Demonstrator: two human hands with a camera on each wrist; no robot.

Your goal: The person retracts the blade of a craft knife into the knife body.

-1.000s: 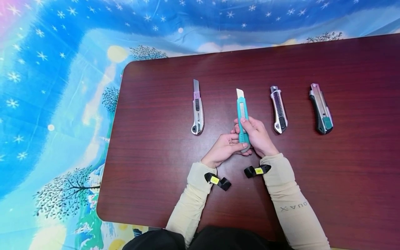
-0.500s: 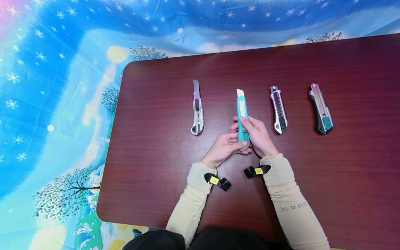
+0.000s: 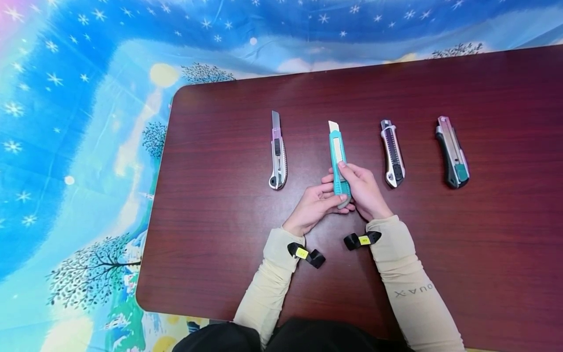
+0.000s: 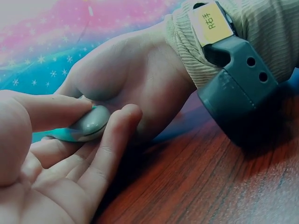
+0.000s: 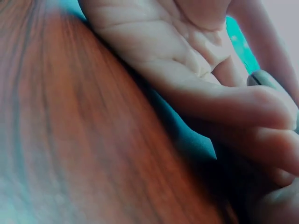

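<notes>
Pinched closed by left hand (image 3: 313, 206) and right hand (image 3: 363, 189), teal cutter (image 3: 337, 150) now sits slightly farther left, tip farther off too.

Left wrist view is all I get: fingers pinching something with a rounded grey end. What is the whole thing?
Observer: In the head view it is a teal knife, its blade showing at the other end and pointing toward the far side of the table.
Visitor: Are there others nearby?
Observer: Three: a silver knife to its left, a black-and-white knife and a black-and-green knife to its right.
Visitor: Where is the right thumb?
Observer: The right hand has its thumb on the teal knife's upper face.
</notes>
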